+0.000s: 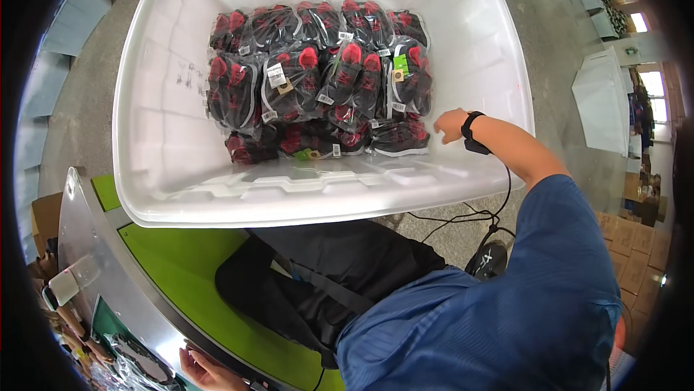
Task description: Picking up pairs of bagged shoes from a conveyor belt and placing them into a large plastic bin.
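Inside a large white plastic bin (481,65) lie several pairs of black-and-red sneakers (293,80), each wrapped in clear plastic bags with small white labels. My right hand (452,125), wearing a black wristband (473,132), reaches over the bin's right side. Its fingers are loosely bent and apart from the thumb, with nothing seen in them, close to the bagged sneakers (401,138) at the near right of the pile. At the lower left, my left hand (208,371) is at the edge of a metal-topped table (148,311), fingers apart and holding nothing visible.
A green panel (181,268) runs below the metal tabletop. On the table are clear plastic bags (134,358) and a green mat (108,319). Black cables (491,221) hang by my right side. Brown cartons (632,253) are stacked at right; a white bin (603,94) stands farther off.
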A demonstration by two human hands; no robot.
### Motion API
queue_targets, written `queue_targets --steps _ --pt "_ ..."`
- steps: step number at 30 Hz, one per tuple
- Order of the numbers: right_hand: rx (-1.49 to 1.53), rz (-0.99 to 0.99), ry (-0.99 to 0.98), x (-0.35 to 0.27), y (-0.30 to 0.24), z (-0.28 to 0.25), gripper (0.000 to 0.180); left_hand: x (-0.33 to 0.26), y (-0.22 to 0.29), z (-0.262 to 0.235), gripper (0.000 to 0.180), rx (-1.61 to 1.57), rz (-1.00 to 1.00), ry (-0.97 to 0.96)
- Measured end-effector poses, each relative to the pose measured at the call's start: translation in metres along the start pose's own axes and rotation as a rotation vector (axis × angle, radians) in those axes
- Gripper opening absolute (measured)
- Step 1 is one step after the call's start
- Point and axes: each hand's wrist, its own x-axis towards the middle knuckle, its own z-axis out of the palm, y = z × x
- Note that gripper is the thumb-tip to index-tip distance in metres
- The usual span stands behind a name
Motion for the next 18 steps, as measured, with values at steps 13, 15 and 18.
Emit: queue_targets --steps 13,15,18 --pt "1.138 -0.828 0.539 -0.112 -0.149 -0.097 0.029 0.055 -0.023 -0.010 0.032 -0.105 0.105 0.076" --pt "0.993 -0.828 0.586 -0.145 -0.164 -0.122 0.029 0.073 -0.022 -0.034 0.043 0.165 0.173 0.163" --pt "0.894 -0.873 0.680 -0.161 -0.189 -0.142 0.030 0.124 -0.068 -0.084 0.055 0.545 0.286 0.435"
